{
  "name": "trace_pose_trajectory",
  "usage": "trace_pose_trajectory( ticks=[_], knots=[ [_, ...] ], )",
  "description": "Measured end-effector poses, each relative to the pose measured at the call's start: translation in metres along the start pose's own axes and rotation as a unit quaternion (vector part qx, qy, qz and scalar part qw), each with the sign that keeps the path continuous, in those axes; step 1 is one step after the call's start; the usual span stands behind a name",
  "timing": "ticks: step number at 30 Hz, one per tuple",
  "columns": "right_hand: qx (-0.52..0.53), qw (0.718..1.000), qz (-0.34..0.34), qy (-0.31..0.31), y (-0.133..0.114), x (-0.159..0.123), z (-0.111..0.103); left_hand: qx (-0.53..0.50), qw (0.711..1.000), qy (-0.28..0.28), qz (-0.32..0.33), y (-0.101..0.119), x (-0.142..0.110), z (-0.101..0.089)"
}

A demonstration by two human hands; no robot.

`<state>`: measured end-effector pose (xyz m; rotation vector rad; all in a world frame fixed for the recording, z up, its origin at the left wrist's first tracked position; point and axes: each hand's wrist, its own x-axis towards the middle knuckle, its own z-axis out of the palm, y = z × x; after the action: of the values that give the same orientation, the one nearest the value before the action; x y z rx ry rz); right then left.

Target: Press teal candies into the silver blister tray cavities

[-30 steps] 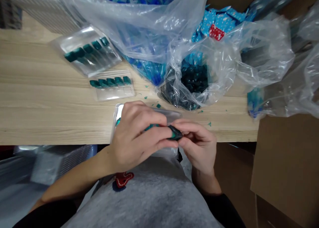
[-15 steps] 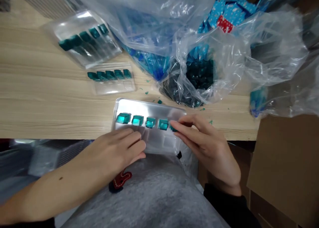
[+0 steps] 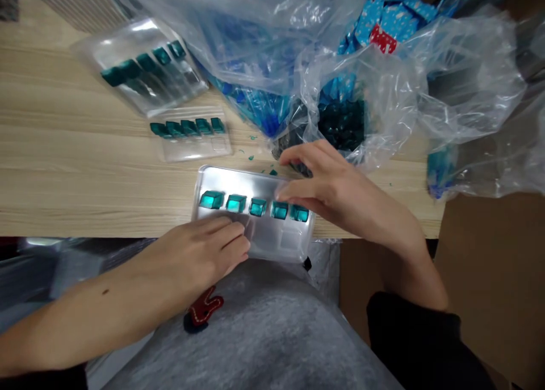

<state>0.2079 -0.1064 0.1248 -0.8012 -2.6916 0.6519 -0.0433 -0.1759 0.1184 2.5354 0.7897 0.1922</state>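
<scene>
Fingers [image 3: 232, 243] of the left hand [image 3: 198, 255]: curled over the lower left of a clear tray [image 3: 242, 177], tips tucked out of sight; grip on the tray cannot be told. Right hand [image 3: 332, 181]: centre right, covering part of the tray's upper right edge and the near side of a plastic bag [image 3: 385, 103]; farther fingers hard to separate.

Dark pieces [image 3: 343, 123]: inside that bag, run together, outlines indistinct. Large bag [image 3: 259, 49]: upper centre, cut off by the top of the frame.

Right thumb and forefinger: set well apart, nothing visible held; thumb over the tray near the fourth green piece from the left.

Green pieces [image 3: 258, 207]: five, one row across the tray, lower centre.

Tray: extends past the front edge of the wood-grain table [image 3: 85, 180], lower side against a grey shirt [image 3: 264, 333]. Table surface: runs from the tray to the left border. Green scraps [image 3: 251, 158]: between tray and bags. Filled packs: one [image 3: 193, 147] left of centre, another [image 3: 123, 41] upper left.
</scene>
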Motion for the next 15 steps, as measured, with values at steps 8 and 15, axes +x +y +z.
trace_pose_trajectory(
  ticks=[8, 15],
  knots=[
    [0.069, 0.982, 0.101, 0.146, 0.014, 0.001, 0.006, 0.037, 0.999, 0.015, 0.03, 0.001, 0.0, -0.006],
    [-0.011, 0.967, 0.158, 0.198, 0.024, 0.002, 0.028, -0.056, 0.989, 0.12, -0.067, 0.021, -0.016, -0.034]
  ],
)
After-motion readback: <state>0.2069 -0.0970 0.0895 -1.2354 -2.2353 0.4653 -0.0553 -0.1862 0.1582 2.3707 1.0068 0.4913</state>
